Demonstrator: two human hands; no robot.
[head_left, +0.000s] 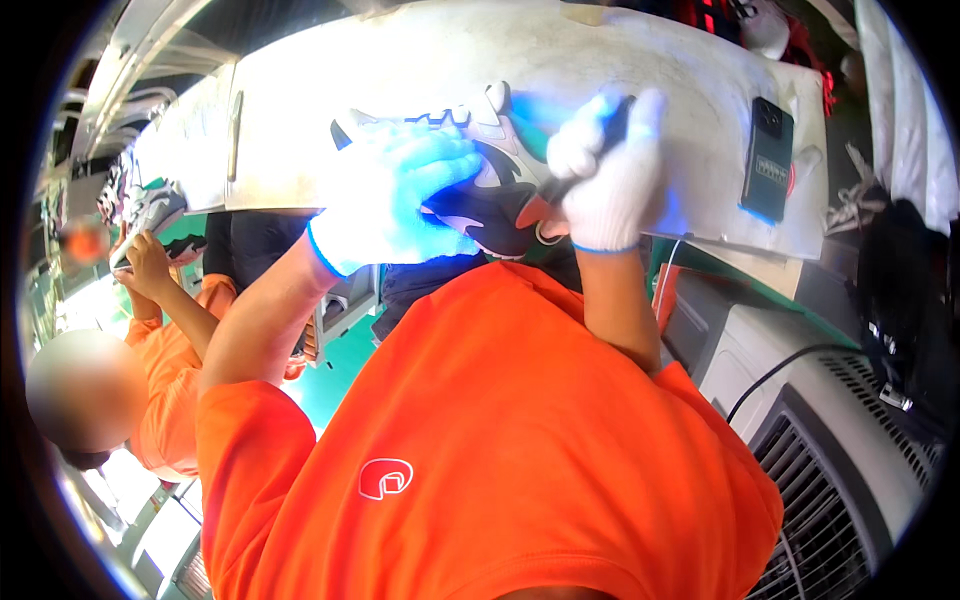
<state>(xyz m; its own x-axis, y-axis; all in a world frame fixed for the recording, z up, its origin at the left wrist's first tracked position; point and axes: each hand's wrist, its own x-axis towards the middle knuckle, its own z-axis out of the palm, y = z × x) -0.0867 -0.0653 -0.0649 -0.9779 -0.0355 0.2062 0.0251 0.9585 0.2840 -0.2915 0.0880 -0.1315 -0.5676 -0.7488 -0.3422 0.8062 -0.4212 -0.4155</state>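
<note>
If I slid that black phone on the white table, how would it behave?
The black phone lies flat on the white table, so it would likely slide rather than tip or roll. It looks rigid and thin. It sits near the table's edge, so a push might send it off.

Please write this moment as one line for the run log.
left hand: gloved, holds shoe | right hand: gloved, grips dark tool at shoe | table: phone | co-worker: holds another shoe
</note>
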